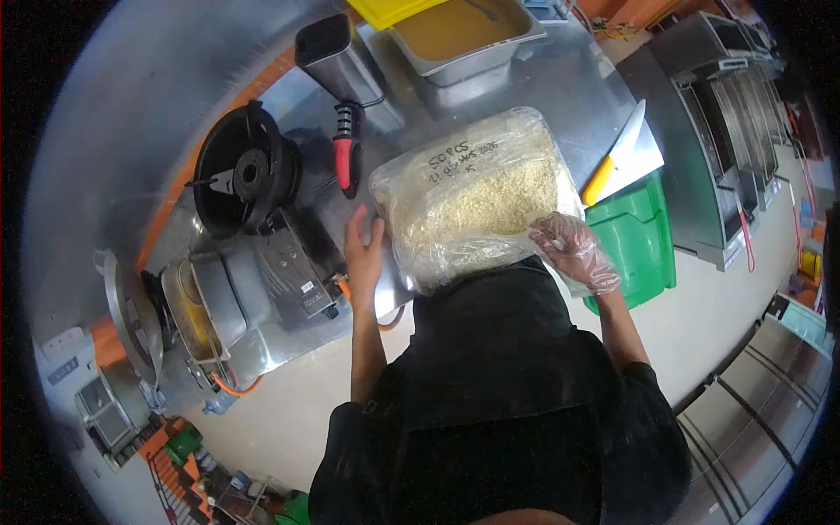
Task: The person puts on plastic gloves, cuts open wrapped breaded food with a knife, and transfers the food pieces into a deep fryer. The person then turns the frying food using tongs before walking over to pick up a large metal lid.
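Observation:
A tray of pale crumbs (499, 199) lies in front of me, wrapped in clear plastic wrap (437, 144) with black handwriting on it. My left hand (363, 245) is bare and open at the tray's left side, thumb and fingers apart, holding nothing. On my right hand (573, 254) is a clear disposable glove. Its fingers are bunched together at the tray's near right corner, closed on the edge of the plastic wrap. What lies under those fingertips is partly hidden.
A yellow-handled knife (615, 156) rests on a white board at right, above a green crate (634, 245). Left of the tray are a red-and-black knife sharpener (346, 153) and a black burner (245, 175). A steel pan of brownish liquid (464, 35) stands behind.

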{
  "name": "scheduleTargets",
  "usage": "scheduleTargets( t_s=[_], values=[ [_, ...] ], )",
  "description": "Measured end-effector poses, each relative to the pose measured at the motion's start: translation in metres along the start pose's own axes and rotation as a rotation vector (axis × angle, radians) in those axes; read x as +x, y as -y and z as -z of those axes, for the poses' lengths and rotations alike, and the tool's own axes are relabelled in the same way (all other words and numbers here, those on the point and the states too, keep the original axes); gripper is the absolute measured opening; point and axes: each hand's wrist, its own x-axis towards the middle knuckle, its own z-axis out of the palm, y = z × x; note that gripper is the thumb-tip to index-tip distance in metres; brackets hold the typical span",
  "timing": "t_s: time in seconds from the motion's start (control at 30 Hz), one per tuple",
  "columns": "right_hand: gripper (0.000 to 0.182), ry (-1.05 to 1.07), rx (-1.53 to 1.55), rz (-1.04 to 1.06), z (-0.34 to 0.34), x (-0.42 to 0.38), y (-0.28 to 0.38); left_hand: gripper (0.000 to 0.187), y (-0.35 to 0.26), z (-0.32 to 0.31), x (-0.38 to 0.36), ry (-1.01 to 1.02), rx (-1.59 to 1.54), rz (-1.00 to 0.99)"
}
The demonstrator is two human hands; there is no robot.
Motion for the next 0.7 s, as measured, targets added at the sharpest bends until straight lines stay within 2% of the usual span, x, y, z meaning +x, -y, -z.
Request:
scheduleTargets(
  t_s=[0.1, 0.2, 0.23, 0.33, 0.43, 0.53, 0.63, 0.7],
  values=[
    [0.019, 0.019, -0.021, 0.059, -0.005, 0.013, 0.002, 0.055, -0.040, 0.000, -0.027, 0.117, 0.015, 0.235],
    [0.017, 0.051, -0.054, 0.101, -0.008, 0.025, 0.004, 0.057, -0.039, -0.006, -0.034, 0.117, 0.069, 0.247],
    [0.016, 0.059, -0.063, 0.116, -0.008, 0.029, 0.005, 0.049, -0.036, -0.007, -0.034, 0.098, 0.104, 0.214],
    [0.017, 0.046, -0.127, 0.177, -0.011, 0.036, 0.005, 0.042, -0.032, 0.008, -0.035, 0.189, 0.217, 0.301],
    [0.023, 0.034, -0.154, 0.138, -0.013, 0.040, 0.009, 0.031, -0.018, 0.011, -0.039, 0.216, 0.218, 0.222],
    [0.025, 0.013, -0.134, 0.089, -0.017, 0.047, 0.016, 0.026, -0.013, 0.013, -0.042, 0.170, 0.146, 0.235],
    [0.028, 0.005, -0.077, 0.060, -0.024, 0.054, 0.029, 0.024, -0.006, 0.014, -0.043, 0.133, -0.364, 0.347],
    [0.030, -0.003, -0.019, 0.117, -0.031, 0.060, 0.036, 0.023, -0.044, 0.019, -0.044, 0.114, -0.538, 0.428]
  ],
)
